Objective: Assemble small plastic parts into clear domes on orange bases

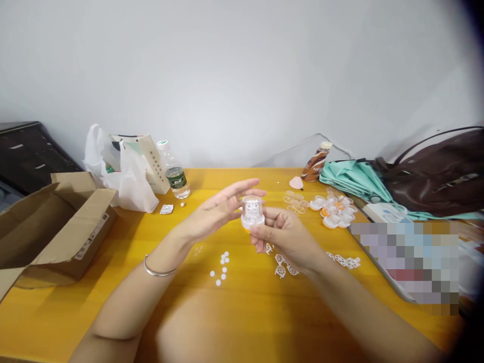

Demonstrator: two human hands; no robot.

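My right hand [285, 229] grips the white base of a small clear plastic capsule [252, 212], held upright above the table. The capsule has a transparent top, a white collar and an orange underside. White parts show inside the clear top. Beside it on the left, my left hand [221, 207] has its fingers stretched out around the far side. Whether its thumb touches the capsule I cannot tell. Below the hands lie several white discs [223, 261], faint small rings [198, 250] and white spoked pieces [280, 271].
On the right lie clear round lids [297, 202], a pile of clear, white and orange parts [336, 210] and more white pieces [344, 260]. Bottles [176, 176] stand at the back. A cardboard box [91, 232] and a plastic bag [132, 181] occupy the left; a brown bag [434, 171] sits right.
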